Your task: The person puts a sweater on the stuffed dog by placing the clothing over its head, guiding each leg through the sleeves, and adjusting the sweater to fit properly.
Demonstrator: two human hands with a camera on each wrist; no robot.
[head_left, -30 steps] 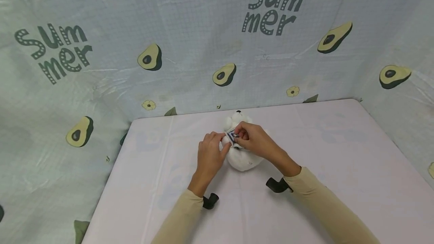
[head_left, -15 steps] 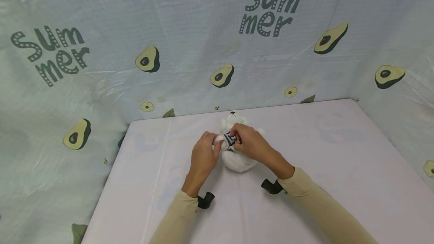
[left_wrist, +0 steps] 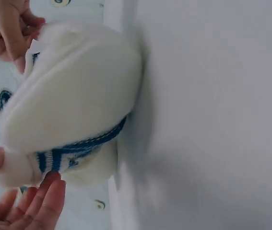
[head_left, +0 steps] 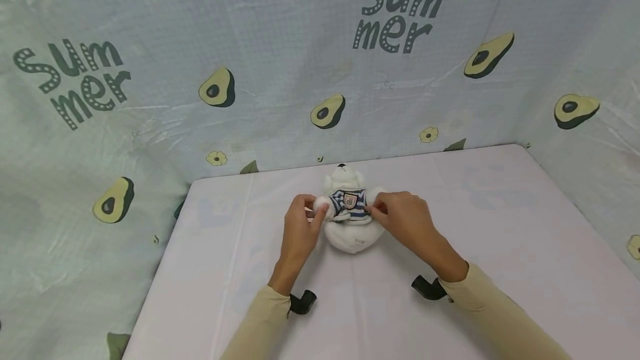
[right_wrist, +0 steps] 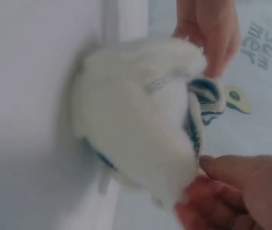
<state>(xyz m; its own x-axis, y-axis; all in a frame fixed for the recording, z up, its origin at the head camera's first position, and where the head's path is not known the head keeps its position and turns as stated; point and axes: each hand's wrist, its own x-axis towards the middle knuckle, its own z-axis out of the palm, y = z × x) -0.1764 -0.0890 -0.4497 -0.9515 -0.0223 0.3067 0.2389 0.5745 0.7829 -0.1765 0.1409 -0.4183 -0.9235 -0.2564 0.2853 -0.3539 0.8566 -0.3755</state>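
Observation:
A white plush bear (head_left: 354,236) lies on its back, its black nose toward the wall. It wears a blue-and-white striped knit shirt (head_left: 359,214) with a crest on the chest. My left hand (head_left: 300,229) holds the paw on the left between thumb and fingers; the left wrist view shows fingertips (left_wrist: 54,184) by the striped cuff. On the opposite side, my right hand (head_left: 410,224) pinches the bear's arm at the shirt's edge. In the right wrist view, the thumb of that right hand (right_wrist: 241,191) presses near the shirt trim, and the bear's body (right_wrist: 131,115) hides part of the shirt.
The bear lies near the back edge of a pale pink table (head_left: 260,321). Behind it hangs a light curtain (head_left: 280,60) printed with avocados and lettering. A black curved piece (head_left: 303,302) sits at the left wrist, another black piece (head_left: 429,288) at the right.
My right hand has left the sleeve on the left and moved right to the bear's other arm, uncovering the shirt's crest. My left hand stays at the paw.

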